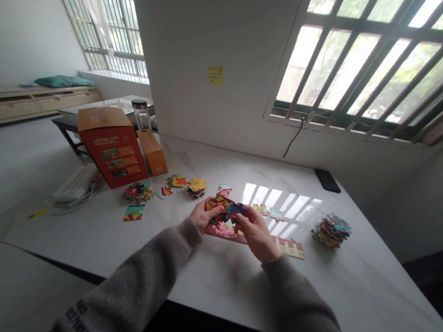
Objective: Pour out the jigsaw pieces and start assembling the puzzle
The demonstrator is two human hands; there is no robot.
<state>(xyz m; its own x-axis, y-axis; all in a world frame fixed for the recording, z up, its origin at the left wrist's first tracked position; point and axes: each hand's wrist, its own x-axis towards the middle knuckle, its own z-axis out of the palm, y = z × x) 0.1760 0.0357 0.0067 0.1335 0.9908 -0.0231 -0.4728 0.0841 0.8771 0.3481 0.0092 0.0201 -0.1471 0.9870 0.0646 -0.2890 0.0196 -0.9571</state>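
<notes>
My left hand (205,214) is closed on several colourful jigsaw puzzle pieces (220,205), its thumb on top. Close beside it, my right hand (254,228) pinches a dark blue-purple puzzle piece (236,210). Both hands are above a partly joined puzzle (292,247) on the table, which shows pink, brown and green parts and is partly hidden by my hands. Just beyond my hands lie a loose piece with a red barn picture (225,191) and a few pale pieces (276,214).
The white marble-patterned table (174,269) carries a tall puzzle stack (332,230) and a black phone (327,181) at right. Left are a red-orange puzzle box (114,151), heaps of pieces (138,191), a single piece (134,212), another small stack (196,186) and a white cable (70,205).
</notes>
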